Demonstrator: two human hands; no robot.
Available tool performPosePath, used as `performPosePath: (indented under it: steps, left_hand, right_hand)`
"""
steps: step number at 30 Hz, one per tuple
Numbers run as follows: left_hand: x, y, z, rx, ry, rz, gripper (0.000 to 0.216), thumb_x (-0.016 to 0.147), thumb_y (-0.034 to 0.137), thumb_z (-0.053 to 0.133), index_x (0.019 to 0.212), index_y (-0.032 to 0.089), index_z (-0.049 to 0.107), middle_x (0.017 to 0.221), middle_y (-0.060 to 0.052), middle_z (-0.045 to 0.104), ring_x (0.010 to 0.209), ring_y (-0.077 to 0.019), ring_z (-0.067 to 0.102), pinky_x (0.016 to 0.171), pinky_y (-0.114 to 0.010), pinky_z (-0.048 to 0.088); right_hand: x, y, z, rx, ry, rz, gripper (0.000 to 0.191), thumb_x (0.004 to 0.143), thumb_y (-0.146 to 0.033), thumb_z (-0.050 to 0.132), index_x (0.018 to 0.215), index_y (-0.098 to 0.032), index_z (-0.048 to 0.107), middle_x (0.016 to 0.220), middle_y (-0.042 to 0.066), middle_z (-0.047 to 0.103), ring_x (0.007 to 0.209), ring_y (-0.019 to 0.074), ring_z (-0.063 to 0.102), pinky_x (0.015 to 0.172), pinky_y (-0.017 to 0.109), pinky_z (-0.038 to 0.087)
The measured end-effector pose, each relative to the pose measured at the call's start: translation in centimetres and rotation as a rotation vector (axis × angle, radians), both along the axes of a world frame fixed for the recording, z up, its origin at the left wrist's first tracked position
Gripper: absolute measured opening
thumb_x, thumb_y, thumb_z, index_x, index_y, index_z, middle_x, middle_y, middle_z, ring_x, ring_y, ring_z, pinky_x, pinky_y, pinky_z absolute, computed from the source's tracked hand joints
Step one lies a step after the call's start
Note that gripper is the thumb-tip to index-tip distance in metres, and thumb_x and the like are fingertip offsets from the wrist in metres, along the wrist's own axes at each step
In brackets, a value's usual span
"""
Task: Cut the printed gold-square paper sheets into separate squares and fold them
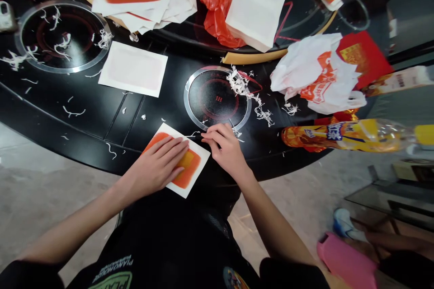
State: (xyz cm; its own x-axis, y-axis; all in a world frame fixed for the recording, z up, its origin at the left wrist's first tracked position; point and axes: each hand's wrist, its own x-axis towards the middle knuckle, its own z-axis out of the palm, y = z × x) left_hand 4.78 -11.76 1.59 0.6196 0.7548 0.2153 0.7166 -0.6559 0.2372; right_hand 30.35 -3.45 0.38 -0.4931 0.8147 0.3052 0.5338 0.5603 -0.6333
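The left hand's fingers [171, 151] lie open on an orange-patched white paper sheet [191, 167], while the right hand's fingers [215, 135] pinch a thin black tool [195, 136] at its edge.

White card [191, 167], orange border, yellow centre, black table [98, 122]

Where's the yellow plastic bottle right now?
The yellow plastic bottle lies at the right of the head view, just below the white plastic bag.
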Motion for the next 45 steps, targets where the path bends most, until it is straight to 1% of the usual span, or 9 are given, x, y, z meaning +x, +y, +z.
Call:
performPosePath:
  steps: [4, 9, 12, 19, 24, 27, 33, 38, 45]
  left_hand:
    - [-0.7, -0.2, 0.1, -0.024, 0.031, 0.033, 0.072, 0.116, 0.041, 0.044, 0.173, 0.004, 0.024, 0.167, -0.018, 0.051, 0.155, -0.0323, 0.049, 0.132, -0.048, 0.034]
    - [-1.0, -0.2, -0.2, -0.024, 0.064, 0.005, 0.066, 0.116, 0.042, 0.041, 0.166, -0.001, 0.038, 0.171, -0.017, 0.046, 0.158, -0.0323, 0.044, 0.135, -0.047, 0.028]
    - [-1.1, -0.1, -0.2, -0.023, 0.070, -0.002, 0.063, 0.117, 0.041, 0.039, 0.164, 0.000, 0.041, 0.171, -0.016, 0.046, 0.158, -0.0313, 0.043, 0.135, -0.045, 0.027]
    - [-1.2, 0.1, -0.4, -0.013, 0.067, -0.025, 0.063, 0.117, 0.040, 0.040, 0.163, -0.002, 0.042, 0.170, -0.017, 0.048, 0.157, -0.0316, 0.046, 0.134, -0.046, 0.028]
    - [-1.2, 0.0, -0.5, -0.017, 0.046, -0.021, 0.067, 0.116, 0.039, 0.039, 0.170, -0.001, 0.030, 0.170, -0.017, 0.047, 0.158, -0.0307, 0.045, 0.135, -0.046, 0.028]
    - [-1.2, 0.0, -0.6, -0.020, 0.050, -0.020, 0.068, 0.117, 0.039, 0.038, 0.171, 0.000, 0.027, 0.170, -0.017, 0.046, 0.158, -0.0303, 0.044, 0.135, -0.045, 0.029]
    - [-1.2, -0.1, -0.8, -0.029, 0.035, -0.019, 0.065, 0.116, 0.038, 0.041, 0.168, -0.001, 0.035, 0.171, -0.018, 0.045, 0.160, -0.0309, 0.042, 0.135, -0.045, 0.026]
    - [-1.2, -0.1, -0.8, -0.038, 0.037, -0.015, 0.062, 0.117, 0.039, 0.038, 0.163, -0.002, 0.043, 0.171, -0.018, 0.045, 0.159, -0.0310, 0.042, 0.135, -0.045, 0.025]
    - [-1.1, -0.1, -0.8, -0.048, 0.040, -0.004, 0.062, 0.117, 0.040, 0.038, 0.164, 0.001, 0.043, 0.171, -0.016, 0.045, 0.158, -0.0302, 0.044, 0.135, -0.045, 0.025]
  right_hand:
    - [0.1, 0.0, -0.2, 0.038, -0.007, 0.020, 0.021, 0.104, -0.013, 0.061, 0.105, -0.027, 0.076, 0.098, 0.005, 0.070, 0.092, 0.0233, 0.059, 0.082, 0.044, 0.056]
    - [-0.1, 0.0, -0.2, 0.106, -0.011, 0.026, 0.020, 0.104, -0.009, 0.063, 0.108, -0.026, 0.074, 0.098, 0.004, 0.070, 0.091, 0.0219, 0.059, 0.081, 0.041, 0.055]
    - [-0.2, 0.0, -0.2, 0.120, -0.011, 0.013, 0.020, 0.103, -0.009, 0.063, 0.106, -0.026, 0.074, 0.097, 0.004, 0.070, 0.090, 0.0220, 0.060, 0.079, 0.041, 0.055]
    - [-0.7, 0.3, -0.4, 0.105, -0.003, 0.003, 0.021, 0.103, -0.009, 0.063, 0.104, -0.026, 0.075, 0.096, 0.004, 0.071, 0.091, 0.0223, 0.061, 0.079, 0.041, 0.055]
    - [-1.3, 0.7, -0.4, 0.115, -0.006, 0.014, 0.020, 0.103, -0.010, 0.063, 0.102, -0.026, 0.075, 0.095, 0.004, 0.071, 0.089, 0.0221, 0.059, 0.078, 0.040, 0.055]
    - [-1.5, 0.9, -0.3, 0.128, -0.005, 0.022, 0.019, 0.103, -0.010, 0.063, 0.101, -0.025, 0.074, 0.095, 0.005, 0.071, 0.089, 0.0223, 0.058, 0.077, 0.040, 0.054]
    - [-2.1, 1.2, -0.3, 0.124, 0.000, 0.030, 0.020, 0.103, -0.009, 0.062, 0.101, -0.025, 0.073, 0.096, 0.004, 0.070, 0.090, 0.0218, 0.058, 0.081, 0.040, 0.055]
    - [-3.3, 1.8, -0.4, 0.109, -0.002, 0.049, 0.020, 0.104, -0.010, 0.061, 0.099, -0.025, 0.072, 0.097, 0.004, 0.069, 0.093, 0.0218, 0.059, 0.084, 0.040, 0.053]
    - [-5.3, 3.0, -0.2, 0.051, 0.014, 0.091, 0.022, 0.105, -0.010, 0.057, 0.096, -0.025, 0.071, 0.097, 0.004, 0.068, 0.094, 0.0216, 0.057, 0.084, 0.039, 0.053]
